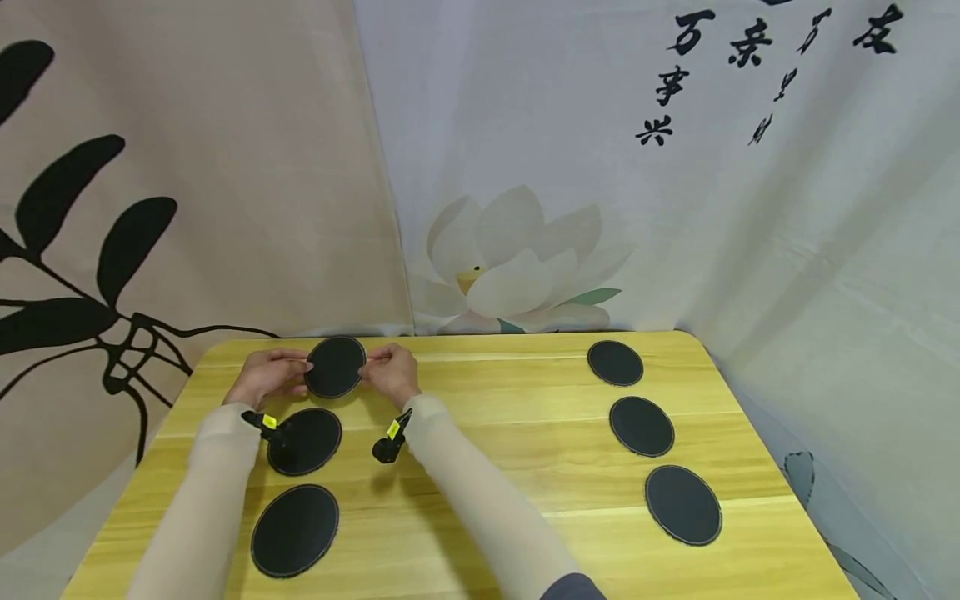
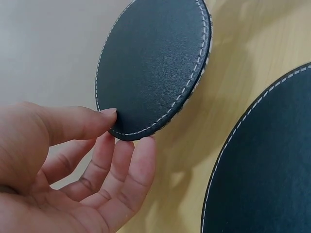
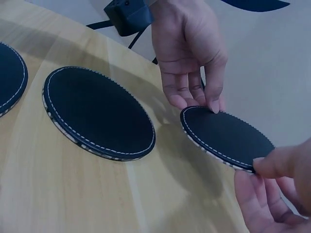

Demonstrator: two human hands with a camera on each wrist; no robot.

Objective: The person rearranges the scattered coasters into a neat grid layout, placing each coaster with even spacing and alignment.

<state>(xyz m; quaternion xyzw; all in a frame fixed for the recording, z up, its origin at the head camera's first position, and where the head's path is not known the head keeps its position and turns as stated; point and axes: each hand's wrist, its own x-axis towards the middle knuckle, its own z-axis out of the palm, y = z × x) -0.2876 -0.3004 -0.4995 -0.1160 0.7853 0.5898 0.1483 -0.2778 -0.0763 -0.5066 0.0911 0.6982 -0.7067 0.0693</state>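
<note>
Over the table (image 1: 510,417), left hand (image 1: 268,375) pinches disc (image 1: 335,367); right hand (image 1: 395,374) too.

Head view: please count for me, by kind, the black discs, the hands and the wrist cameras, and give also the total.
Discs: 6 (1 held, 5 lying on the table)
Hands: 2
Wrist cameras: 2
Total: 10
</note>
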